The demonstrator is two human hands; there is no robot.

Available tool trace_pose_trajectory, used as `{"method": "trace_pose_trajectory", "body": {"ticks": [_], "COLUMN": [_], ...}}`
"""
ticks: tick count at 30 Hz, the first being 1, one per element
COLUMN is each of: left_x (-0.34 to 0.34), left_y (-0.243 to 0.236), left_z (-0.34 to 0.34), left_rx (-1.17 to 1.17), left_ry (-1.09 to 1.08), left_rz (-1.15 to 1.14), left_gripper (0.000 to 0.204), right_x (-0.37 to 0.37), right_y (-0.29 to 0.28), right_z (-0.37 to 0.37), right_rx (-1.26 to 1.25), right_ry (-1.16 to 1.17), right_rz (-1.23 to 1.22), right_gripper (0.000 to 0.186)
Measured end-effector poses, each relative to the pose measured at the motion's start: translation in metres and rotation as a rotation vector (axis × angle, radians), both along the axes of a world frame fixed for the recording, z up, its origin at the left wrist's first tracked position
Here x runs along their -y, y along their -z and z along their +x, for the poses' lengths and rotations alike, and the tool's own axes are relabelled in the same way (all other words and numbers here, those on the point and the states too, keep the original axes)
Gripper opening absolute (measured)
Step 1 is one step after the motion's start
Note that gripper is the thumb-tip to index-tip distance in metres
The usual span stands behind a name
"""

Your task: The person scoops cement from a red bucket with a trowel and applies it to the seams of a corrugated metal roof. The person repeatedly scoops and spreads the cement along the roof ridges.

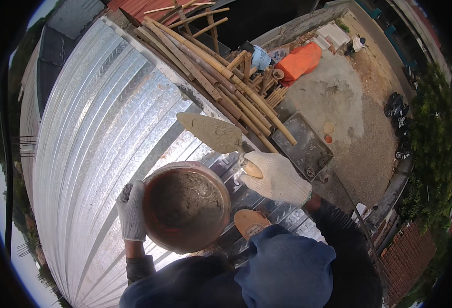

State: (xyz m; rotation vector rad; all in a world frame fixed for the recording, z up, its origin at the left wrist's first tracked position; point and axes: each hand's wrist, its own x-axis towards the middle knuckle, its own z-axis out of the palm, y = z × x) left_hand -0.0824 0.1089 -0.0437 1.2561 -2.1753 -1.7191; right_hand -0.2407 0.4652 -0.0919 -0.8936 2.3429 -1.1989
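Two gloved hands over ribbed metal sheeting [103,118], with a bucket [186,165] and a trowel [210,134].
Ahead of the right hand [278,176], bamboo poles [226,77] lie heaped along the sheeting's edge, just beyond the trowel; farther off on that side, well below, are an orange tarp [300,62], a grey heap [333,87] and another person [358,44]. A tan shoe [251,223] sits between the bucket and the right wrist. The right hand is closed round the trowel's wooden handle, palm down, the blade slanting forward and left, smeared grey. The left hand [131,211] clasps the bucket's left side (its fingertips are hidden, so I cannot tell how they curl). The round bucket, between the hands and nearer the body, holds wet grey mortar [187,203].
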Motion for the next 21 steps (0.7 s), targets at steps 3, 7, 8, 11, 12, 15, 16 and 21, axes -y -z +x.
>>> {"method": "trace_pose_trajectory", "body": {"ticks": [3,7,8,11,12,15,16,21], "left_x": [-0.002,0.003,0.002,-0.004,-0.006,-0.017,-0.027,-0.031], "left_y": [-0.007,-0.003,-0.002,-0.003,-0.004,-0.009,-0.018,-0.04], "left_z": [-0.003,0.009,0.01,0.008,0.007,0.001,-0.004,-0.011], "left_rx": [0.011,0.019,0.023,0.065,0.062,0.068,0.088,0.123], "left_ry": [-0.002,-0.001,0.004,0.037,0.061,0.123,0.14,0.176], "left_rz": [-0.029,-0.029,-0.015,-0.048,-0.078,-0.159,-0.168,-0.238], "left_gripper": [0.035,0.028,0.025,0.025,0.026,0.03,0.031,0.037], "right_x": [-0.014,-0.019,-0.02,-0.019,-0.015,0.011,0.019,0.065], "right_y": [-0.021,-0.065,-0.065,-0.072,-0.074,-0.067,-0.055,-0.029], "right_z": [0.015,0.016,0.019,0.016,0.014,0.009,0.012,0.037], "right_rx": [0.017,0.029,-0.029,-0.11,-0.149,-0.252,-0.262,-0.467], "right_ry": [-0.062,-0.334,-0.336,-0.39,-0.415,-0.48,-0.498,-0.607], "right_rz": [-0.023,0.284,0.241,0.327,0.381,0.462,0.443,0.305], "right_gripper": [0.04,0.035,0.025,0.023,0.025,0.029,0.029,0.033]}}
